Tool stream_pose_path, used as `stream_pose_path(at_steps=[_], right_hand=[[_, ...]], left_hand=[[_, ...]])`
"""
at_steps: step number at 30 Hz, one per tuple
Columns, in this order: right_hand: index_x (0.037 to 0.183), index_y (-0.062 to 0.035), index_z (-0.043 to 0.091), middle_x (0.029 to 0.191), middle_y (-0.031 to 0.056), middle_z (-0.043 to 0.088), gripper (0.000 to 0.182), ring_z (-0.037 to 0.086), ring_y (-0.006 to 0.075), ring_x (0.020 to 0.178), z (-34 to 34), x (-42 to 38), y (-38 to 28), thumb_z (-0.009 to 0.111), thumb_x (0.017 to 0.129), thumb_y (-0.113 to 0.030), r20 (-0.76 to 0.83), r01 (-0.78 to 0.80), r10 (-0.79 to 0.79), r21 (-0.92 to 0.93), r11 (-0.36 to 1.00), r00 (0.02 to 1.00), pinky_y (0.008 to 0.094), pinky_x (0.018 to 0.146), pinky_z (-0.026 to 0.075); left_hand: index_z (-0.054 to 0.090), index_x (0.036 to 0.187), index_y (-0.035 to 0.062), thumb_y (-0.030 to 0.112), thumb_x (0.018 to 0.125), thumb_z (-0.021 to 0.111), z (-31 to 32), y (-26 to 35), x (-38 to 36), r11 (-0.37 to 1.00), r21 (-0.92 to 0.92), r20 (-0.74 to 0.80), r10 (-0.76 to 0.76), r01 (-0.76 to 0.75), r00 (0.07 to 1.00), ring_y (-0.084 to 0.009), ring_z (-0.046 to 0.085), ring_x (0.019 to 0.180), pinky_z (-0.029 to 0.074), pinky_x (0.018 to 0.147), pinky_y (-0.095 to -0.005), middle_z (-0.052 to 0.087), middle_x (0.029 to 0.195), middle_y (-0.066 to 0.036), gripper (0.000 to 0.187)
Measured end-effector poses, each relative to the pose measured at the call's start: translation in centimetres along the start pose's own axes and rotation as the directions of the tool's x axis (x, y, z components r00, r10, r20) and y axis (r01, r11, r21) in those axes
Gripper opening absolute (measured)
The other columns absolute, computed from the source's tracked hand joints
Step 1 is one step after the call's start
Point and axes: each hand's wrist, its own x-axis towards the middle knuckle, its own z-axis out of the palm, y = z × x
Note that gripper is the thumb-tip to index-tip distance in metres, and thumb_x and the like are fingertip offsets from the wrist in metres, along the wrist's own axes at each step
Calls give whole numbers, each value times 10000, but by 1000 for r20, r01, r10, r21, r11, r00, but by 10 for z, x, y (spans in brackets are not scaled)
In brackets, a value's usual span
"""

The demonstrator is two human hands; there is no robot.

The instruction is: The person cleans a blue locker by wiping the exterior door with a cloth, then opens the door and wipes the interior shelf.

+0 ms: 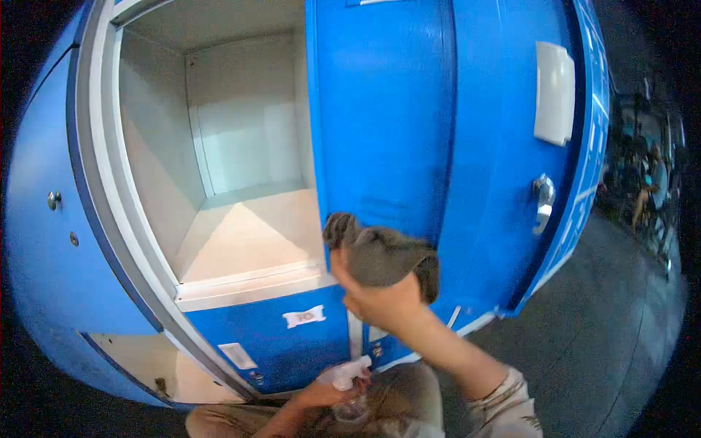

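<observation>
A crumpled dark grey cloth (387,255) is bunched in my right hand (383,301), which wraps round it from below. The cloth is up against the blue locker door (380,146), just right of the open compartment (248,219). Low in front of my lap, my left hand (328,393) is closed round a spray bottle (350,374) with a white trigger head and a clear body. Part of the bottle is hidden by the fingers. Bare pale walls and a light floor show inside the compartment.
Below the compartment is a blue locker front with a paper label (304,316). A silver handle (543,203) and a white box (554,93) stick out at the right. Another blue door (51,212) swings out at the left. Dark floor (540,372) stretches off to the right.
</observation>
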Motion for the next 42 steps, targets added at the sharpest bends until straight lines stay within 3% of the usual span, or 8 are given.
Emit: stream_pose_path(at_steps=[4,6,12,17,19,27,33,42], right_hand=[[1166,-101,577,1284,125,501,495,520,321,1111,-11,2,-9,625,692,-234,-33,-90,90,-5,996,995,502,925,397],[1171,-148,591,1329,116,465,466,510,321,1132,-20,8,-8,613,713,-232,-33,-80,76,-155,985,997,490,923,402],[1225,-283,566,1396,76,424,444,603,265,893,-43,70,23,564,782,-297,-183,-172,94,-476,863,979,410,753,468],[1293,-261,500,1428,87,380,472,656,255,707,-57,175,96,507,835,-376,-470,-203,-168,-639,742,867,406,647,505],[1354,-86,409,1433,186,313,526,326,360,1307,-82,207,96,361,912,-366,-418,-213,-66,-584,784,906,487,1046,253],[1358,-197,429,1465,81,308,503,402,285,1281,-62,193,93,459,880,-352,-449,-245,-13,-512,824,893,457,958,394],[1401,-93,350,1497,157,214,670,209,394,1363,-36,82,24,570,807,-310,-198,-187,130,-308,933,972,526,1089,171],[1368,-49,383,1475,240,194,642,176,442,1357,-24,84,5,575,815,-312,-394,-436,316,-265,860,863,544,1081,165]], left_hand=[[488,1187,-49,46,840,618,-15,-38,-25,997,-76,-25,13,-15,1000,-132,536,910,461,788,-259,573,1026,-72,383],[500,1170,-47,24,834,618,-27,-91,-31,608,-793,95,47,47,994,-132,548,902,466,788,-262,577,1008,-69,363],[508,1235,24,42,798,652,-23,-82,-68,960,-255,-197,-165,112,966,-136,582,833,497,718,-297,566,1053,-68,461],[461,1317,51,31,792,653,-21,-120,-59,961,-162,-346,159,-226,925,-144,585,877,516,734,-312,568,1064,-62,559],[448,1328,49,24,789,652,-23,-122,-57,970,-131,-363,147,-207,920,-148,583,881,520,742,-315,570,1067,-63,576],[444,1318,31,-2,782,640,-21,-107,-63,984,-68,-367,126,-162,922,-140,585,886,513,763,-301,583,1033,-58,571],[486,1284,29,20,770,664,-16,-102,-64,969,98,-411,249,-229,877,-116,590,850,510,747,-293,610,1002,-56,543],[494,1276,34,26,784,661,-17,-139,-60,919,-365,-323,24,-149,946,-125,580,862,502,750,-299,605,1003,-62,519]])
